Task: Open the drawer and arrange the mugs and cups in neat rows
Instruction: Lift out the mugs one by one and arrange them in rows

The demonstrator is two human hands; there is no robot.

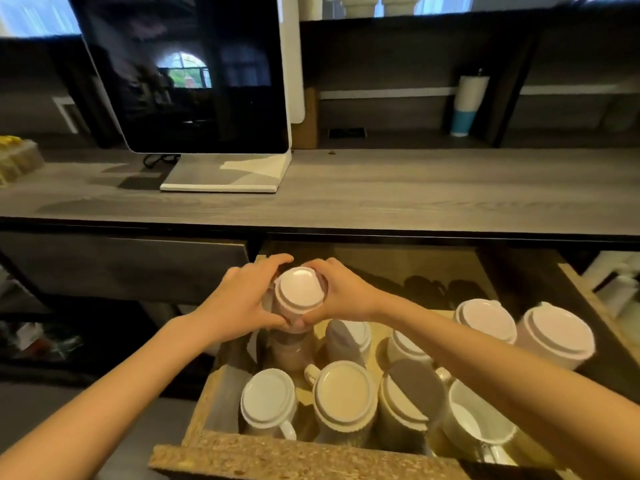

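both the left grip [242, 299] and right grip [341, 292] are clamped round one upturned mug [300, 289], probably to set it level, back-left in the drawer [277, 459].

Monitor [194, 74], tumbler [467, 105] on countertop [415, 188]

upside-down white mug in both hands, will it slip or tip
Likely rigid and breakable: the mug looks glazed ceramic. Glossy, so maybe slippery; left hand and right hand both grip it. Inverted on its wide rim, probably stable.
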